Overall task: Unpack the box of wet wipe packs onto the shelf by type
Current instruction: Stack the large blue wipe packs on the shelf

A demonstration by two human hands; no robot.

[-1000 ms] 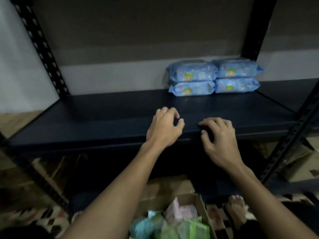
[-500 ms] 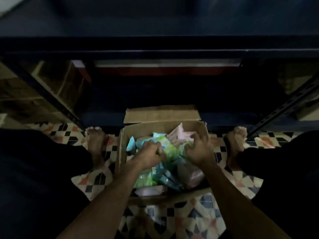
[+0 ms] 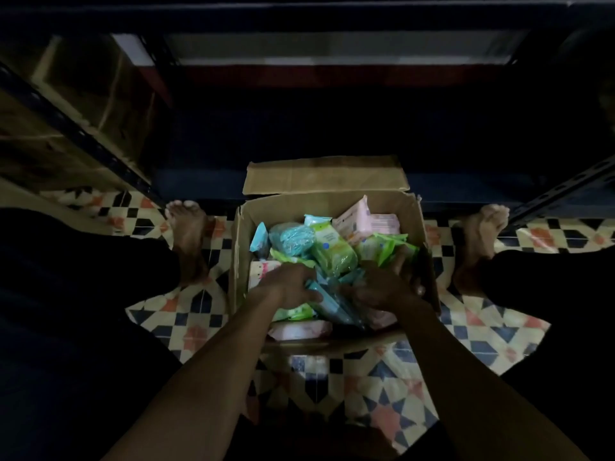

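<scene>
An open cardboard box [image 3: 324,202] stands on the tiled floor between my feet, full of wet wipe packs: green packs [image 3: 334,252], teal packs [image 3: 291,239], pink packs [image 3: 364,221]. Both my hands are down inside it. My left hand [image 3: 291,287] curls around a blue pack [image 3: 327,301] near the box's front. My right hand [image 3: 382,287] has its fingers bent among the packs beside it, touching the same blue pack; whether it grips is hidden in the dim light.
The dark lower shelf [image 3: 299,134] of the metal rack lies just behind the box, its slotted posts [image 3: 76,134] at left and right. Brown cartons [image 3: 83,104] sit at the far left. My bare feet [image 3: 188,231] flank the box.
One second ago both hands rested on the upper shelf's front edge below the stacked blue packs. My view dropped to the floor, and the hands have moved into the box, then nearer its front.
</scene>
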